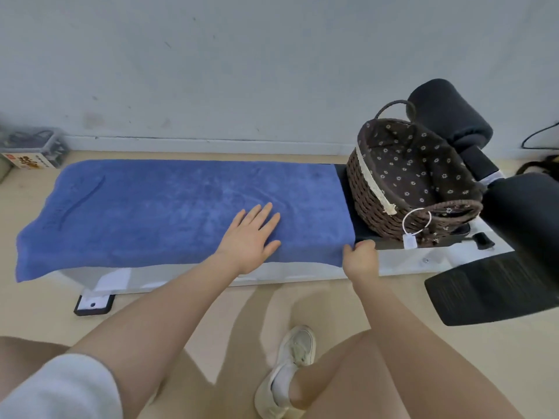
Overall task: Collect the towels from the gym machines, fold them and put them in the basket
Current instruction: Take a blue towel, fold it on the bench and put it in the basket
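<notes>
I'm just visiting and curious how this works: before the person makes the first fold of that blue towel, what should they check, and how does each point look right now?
1. Blue towel spread flat on the bench: ok, only light creases.
2. Right hand has the near right corner pinched: ok.
3. Left hand rests flat on the towel, fingers straight: ok.
4. Far left end lies square: not ok, it droops over the bench edge.
5. Basket within reach, beside the towel's right end: ok.
6. Basket has room: ok, only its flowered lining shows.
</notes>
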